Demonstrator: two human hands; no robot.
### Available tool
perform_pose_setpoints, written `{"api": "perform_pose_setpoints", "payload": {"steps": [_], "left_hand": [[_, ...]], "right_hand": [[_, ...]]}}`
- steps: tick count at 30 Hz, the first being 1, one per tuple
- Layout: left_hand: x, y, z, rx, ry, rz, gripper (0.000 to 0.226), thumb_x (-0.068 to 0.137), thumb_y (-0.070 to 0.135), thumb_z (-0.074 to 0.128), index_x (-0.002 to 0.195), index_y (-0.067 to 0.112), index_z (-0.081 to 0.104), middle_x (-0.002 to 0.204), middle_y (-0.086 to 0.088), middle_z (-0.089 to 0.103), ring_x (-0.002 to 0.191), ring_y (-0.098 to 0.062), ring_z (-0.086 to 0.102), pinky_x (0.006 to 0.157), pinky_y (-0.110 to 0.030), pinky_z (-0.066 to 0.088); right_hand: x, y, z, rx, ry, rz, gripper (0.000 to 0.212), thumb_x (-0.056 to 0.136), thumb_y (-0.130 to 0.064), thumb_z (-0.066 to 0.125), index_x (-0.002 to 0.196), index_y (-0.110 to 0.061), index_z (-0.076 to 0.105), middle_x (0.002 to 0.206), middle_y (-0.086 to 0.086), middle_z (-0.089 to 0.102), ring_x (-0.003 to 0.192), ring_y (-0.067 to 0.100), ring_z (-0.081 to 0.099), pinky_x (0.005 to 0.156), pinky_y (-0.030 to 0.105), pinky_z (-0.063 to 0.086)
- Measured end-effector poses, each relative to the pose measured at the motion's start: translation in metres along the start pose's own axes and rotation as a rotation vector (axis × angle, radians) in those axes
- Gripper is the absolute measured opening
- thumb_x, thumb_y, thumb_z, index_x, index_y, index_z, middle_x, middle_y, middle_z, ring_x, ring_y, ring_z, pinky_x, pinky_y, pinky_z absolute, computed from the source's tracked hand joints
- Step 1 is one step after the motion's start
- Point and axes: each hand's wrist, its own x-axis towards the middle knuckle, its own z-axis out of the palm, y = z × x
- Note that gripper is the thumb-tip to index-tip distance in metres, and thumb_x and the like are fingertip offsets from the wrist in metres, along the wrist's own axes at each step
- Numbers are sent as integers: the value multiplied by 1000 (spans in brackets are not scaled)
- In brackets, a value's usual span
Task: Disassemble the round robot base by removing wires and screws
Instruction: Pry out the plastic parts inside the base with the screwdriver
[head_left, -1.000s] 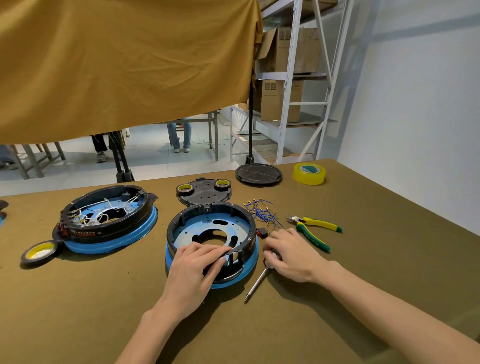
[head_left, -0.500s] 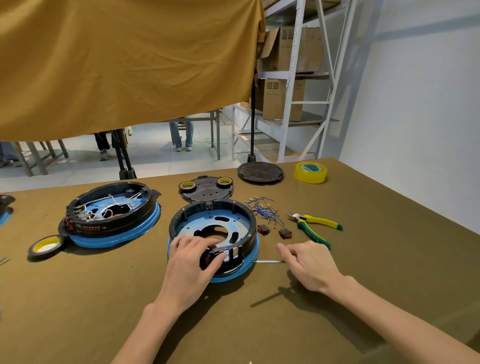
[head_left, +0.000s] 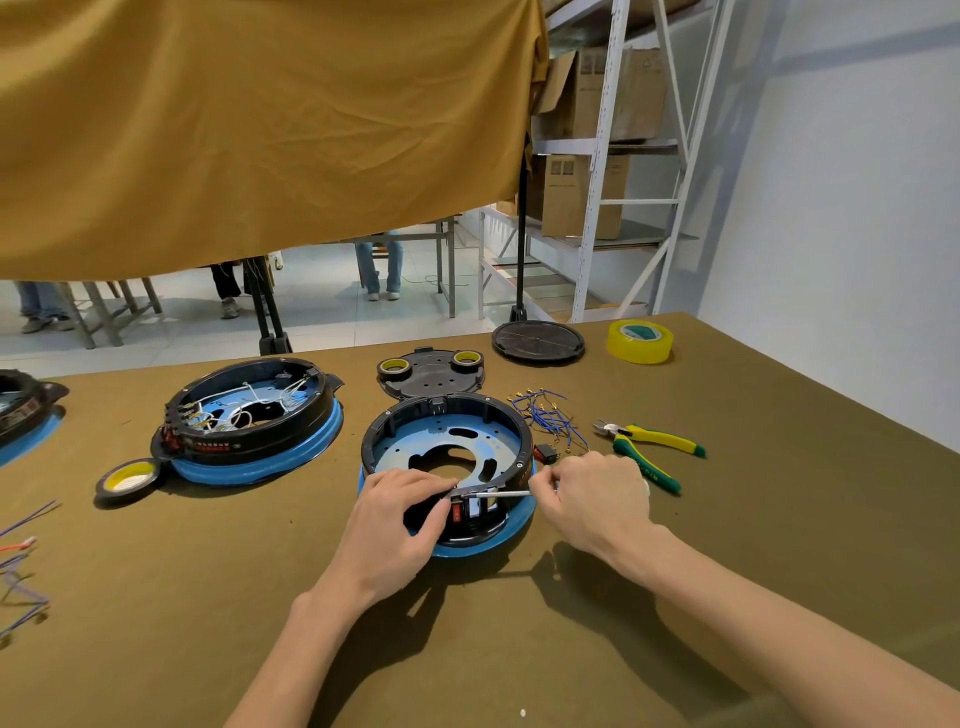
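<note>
The right hand (head_left: 597, 499) pinches the screwdriver (head_left: 501, 494), which lies level and points left at the near rim of the round base (head_left: 447, 415), where the left hand (head_left: 400, 512) grips the switch block (head_left: 470, 512).

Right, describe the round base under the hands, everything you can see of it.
The round base lies flat on the olive table, open side up: a black plastic-looking ring wall on a blue rim, around a pale blue plate with holes and a curved cutout. No wires show inside. The left hand grips its near wall by a red switch. The right hand holds a thin metal tool, tip at that spot.
</note>
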Motion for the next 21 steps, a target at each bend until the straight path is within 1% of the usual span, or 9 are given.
{"api": "perform_pose_setpoints", "payload": {"steps": [2, 6, 10, 11, 14, 16, 18, 20, 21], "left_hand": [[1, -1, 0, -23, 9, -2, 38, 94, 44, 55, 126, 33, 71, 114, 30, 62, 116, 19, 45, 99, -13, 28], [2, -1, 1, -28, 12, 14, 42, 92, 51, 50, 124, 35, 72, 111, 35, 60, 116, 17, 46, 98, -11, 26], [2, -4, 2, -36, 7, 9, 38, 90, 51, 51, 121, 40, 69, 108, 44, 53, 117, 19, 41, 97, -13, 26], [2, -4, 2, -38, -3, 4, 35, 90, 50, 52, 120, 42, 67, 108, 43, 54, 118, 16, 42, 97, -14, 27], [1, -4, 2, -51, -29, -7, 33, 91, 46, 54, 122, 44, 65, 112, 34, 59, 118, 6, 45, 98, -15, 26], [2, -3, 2, -55, -37, -8, 34, 91, 46, 54, 123, 41, 66, 114, 29, 62, 117, 4, 47, 99, -15, 26], [1, -2, 2, -53, -31, -5, 36, 90, 48, 54, 123, 40, 66, 114, 27, 63, 117, 3, 48, 99, -15, 26], [1, -2, 2, -49, -34, -3, 39, 89, 51, 53, 124, 41, 67, 114, 27, 63, 116, 3, 49, 100, -16, 26], [1, -2, 1, -47, -41, -3, 39, 89, 51, 53, 124, 41, 67, 115, 27, 64, 117, 2, 50, 100, -17, 27]], "right_hand": [[1, -1, 3, -12, 9, 1, 64, 91, -49, 18, 47, -18, 52, 38, -7, 35, 34, 7, 34, 40, 19, 25], [2, -1, 11, -35, 20, -14, 64, 91, -48, 17, 49, -19, 55, 40, -6, 43, 37, 7, 39, 42, 22, 21], [0, 0, 19, -12, 1, -6, 62, 95, -47, 22, 51, -20, 55, 42, -6, 44, 41, 7, 47, 43, 22, 36], [-1, 0, 21, -6, -1, -3, 60, 96, -46, 25, 50, -20, 52, 42, -6, 42, 41, 7, 46, 43, 22, 37], [-4, -2, 20, 10, 12, 8, 57, 95, -45, 26, 46, -21, 43, 38, -7, 33, 36, 6, 36, 41, 22, 22], [-6, -1, 21, -7, 5, -7, 57, 96, -44, 29, 45, -22, 40, 38, -7, 31, 36, 5, 34, 43, 21, 18], [-9, 0, 24, -2, -8, -20, 57, 99, -43, 35, 46, -23, 39, 39, -8, 34, 38, 5, 38, 44, 21, 22], [-10, 0, 25, 1, -17, -7, 57, 100, -43, 36, 47, -22, 41, 41, -7, 38, 40, 6, 43, 44, 22, 29], [-10, 0, 25, 2, -10, 3, 57, 99, -43, 36, 47, -22, 40, 41, -7, 38, 40, 6, 43, 44, 22, 29]]}}
